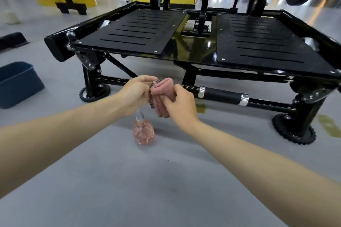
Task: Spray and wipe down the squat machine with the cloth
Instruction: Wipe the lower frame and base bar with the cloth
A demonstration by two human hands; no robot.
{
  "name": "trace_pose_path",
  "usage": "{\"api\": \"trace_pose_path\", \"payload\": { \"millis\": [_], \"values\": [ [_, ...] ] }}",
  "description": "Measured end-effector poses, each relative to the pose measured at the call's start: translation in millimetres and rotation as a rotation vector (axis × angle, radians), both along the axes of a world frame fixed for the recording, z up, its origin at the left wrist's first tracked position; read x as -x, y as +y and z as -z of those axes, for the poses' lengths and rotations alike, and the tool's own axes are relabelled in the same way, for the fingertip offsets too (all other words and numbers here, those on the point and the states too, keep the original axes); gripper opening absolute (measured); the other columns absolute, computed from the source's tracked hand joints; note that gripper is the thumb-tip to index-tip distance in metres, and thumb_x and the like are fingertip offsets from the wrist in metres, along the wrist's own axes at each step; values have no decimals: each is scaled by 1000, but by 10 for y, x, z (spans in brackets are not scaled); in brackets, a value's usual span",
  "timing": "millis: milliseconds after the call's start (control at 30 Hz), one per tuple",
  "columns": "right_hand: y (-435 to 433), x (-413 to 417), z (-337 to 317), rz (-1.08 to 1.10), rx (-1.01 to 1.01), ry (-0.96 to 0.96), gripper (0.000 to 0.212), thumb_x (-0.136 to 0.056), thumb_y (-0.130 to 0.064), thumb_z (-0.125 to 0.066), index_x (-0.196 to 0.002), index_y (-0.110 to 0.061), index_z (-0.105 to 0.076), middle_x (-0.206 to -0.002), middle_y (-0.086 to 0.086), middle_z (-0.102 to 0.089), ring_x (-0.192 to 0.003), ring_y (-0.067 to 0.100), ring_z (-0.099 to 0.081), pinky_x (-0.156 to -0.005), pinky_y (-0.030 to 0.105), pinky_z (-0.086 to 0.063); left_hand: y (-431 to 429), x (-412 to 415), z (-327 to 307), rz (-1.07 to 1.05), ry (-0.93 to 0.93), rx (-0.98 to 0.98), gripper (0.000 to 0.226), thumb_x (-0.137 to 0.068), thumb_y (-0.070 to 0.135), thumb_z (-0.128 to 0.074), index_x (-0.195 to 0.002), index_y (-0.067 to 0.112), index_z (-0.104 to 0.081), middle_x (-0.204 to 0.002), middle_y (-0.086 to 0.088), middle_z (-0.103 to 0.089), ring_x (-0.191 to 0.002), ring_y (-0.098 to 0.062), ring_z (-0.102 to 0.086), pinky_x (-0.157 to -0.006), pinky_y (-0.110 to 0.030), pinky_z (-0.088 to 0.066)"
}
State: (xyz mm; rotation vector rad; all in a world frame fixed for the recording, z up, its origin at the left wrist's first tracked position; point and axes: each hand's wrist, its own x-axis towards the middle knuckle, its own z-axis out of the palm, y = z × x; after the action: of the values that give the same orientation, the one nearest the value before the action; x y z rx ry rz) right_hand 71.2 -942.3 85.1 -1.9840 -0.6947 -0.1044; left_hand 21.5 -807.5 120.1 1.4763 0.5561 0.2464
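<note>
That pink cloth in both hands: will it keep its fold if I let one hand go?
Probably not: the cloth looks soft and floppy, its folded layers hanging below where the left hand and right hand pinch it. It likely weighs little. Its mesh-textured side may drag slightly on metal.

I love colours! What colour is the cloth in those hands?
The cloth is pink; the head view shows it best.
</note>
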Motion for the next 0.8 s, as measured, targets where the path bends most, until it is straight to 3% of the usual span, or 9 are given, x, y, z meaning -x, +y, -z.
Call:
{"api": "trace_pose_path", "payload": {
  "millis": [133, 200, 300, 400, 500, 600, 667, 733, 800],
  "values": [
    [123, -138, 264, -104, 86, 226, 7, -86, -16, -59, -89, -17, -53, -83, -3, -60, -80, 18, -57, -68, 33, -47, 329, 2, 366, -299, 388, -506, 38, -92, 11, -53, -130, 12, -51, -137, -14, -39, -108, -29, -51, -92, -36, -44],
    [208, -195, 396, -144, 81, 395, 14, -85, -12, -59, -98, -14, -55, -97, 3, -64, -95, 24, -60, -83, 40, -50, 414, 12, 570, -234, 580, -492, 62, -89, 34, -64, -142, 11, -39, -145, -13, -25, -124, -33, -42, -104, -41, -39],
    [296, -239, 596, -113, 67, 580, 20, -89, -12, -59, -107, -5, -56, -102, 8, -64, -96, 25, -61, -79, 31, -47, 403, -45, 851, -167, 721, -389, 71, -83, 53, -66, -134, 8, -46, -144, -11, -31, -125, -33, -41, -101, -45, -42],
    [229, -192, 749, -79, -29, 913, 15, -89, -15, -63, -102, -8, -59, -106, 13, -67, -94, 26, -65, -84, 33, -51, 305, -165, 1094, -181, 714, -322, 45, -87, 46, -63, -114, 11, -57, -133, -13, -45, -117, -31, -48, -97, -40, -44],
    [49, -72, 747, -84, -131, 1304, 8, -86, -6, -66, -88, -11, -60, -86, 10, -68, -65, 17, -67, -65, 27, -57, 184, -185, 1135, -269, 586, -144, 26, -93, 17, -58, -116, 4, -57, -98, -10, -59, -83, -27, -55, -68, -33, -49],
    [-80, 40, 640, -33, -101, 1381, 13, -86, 2, -63, -89, -11, -61, -83, 10, -67, -58, 15, -64, -58, 25, -55, 36, -74, 963, -277, 539, 25, 15, -97, 3, -49, -88, 14, -53, -74, -5, -52, -63, -21, -51, -48, -23, -45],
    [-116, 121, 482, 61, -106, 1404, 15, -85, 3, -62, -90, -11, -61, -83, 11, -66, -60, 18, -64, -61, 28, -54, -15, 67, 793, -195, 558, -23, 11, -98, 7, -51, -91, 13, -58, -86, -5, -54, -72, -20, -52, -58, -23, -48],
    [-150, 250, 207, 105, -95, 1416, 15, -85, 5, -62, -89, -10, -60, -82, 12, -66, -64, 21, -62, -64, 30, -52, -35, 221, 572, -151, 557, -67, 22, -97, 12, -54, -118, 6, -59, -99, -5, -53, -87, -19, -50, -74, -27, -45],
    [-190, 382, -140, 98, -23, 1418, 19, -85, 8, -58, -80, -10, -61, -75, 10, -64, -61, 20, -61, -58, 25, -52, -16, 371, 289, -114, 556, -71, 30, -97, 11, -53, -126, 10, -55, -101, -3, -52, -90, -17, -47, -73, -26, -41]
  ]
}}
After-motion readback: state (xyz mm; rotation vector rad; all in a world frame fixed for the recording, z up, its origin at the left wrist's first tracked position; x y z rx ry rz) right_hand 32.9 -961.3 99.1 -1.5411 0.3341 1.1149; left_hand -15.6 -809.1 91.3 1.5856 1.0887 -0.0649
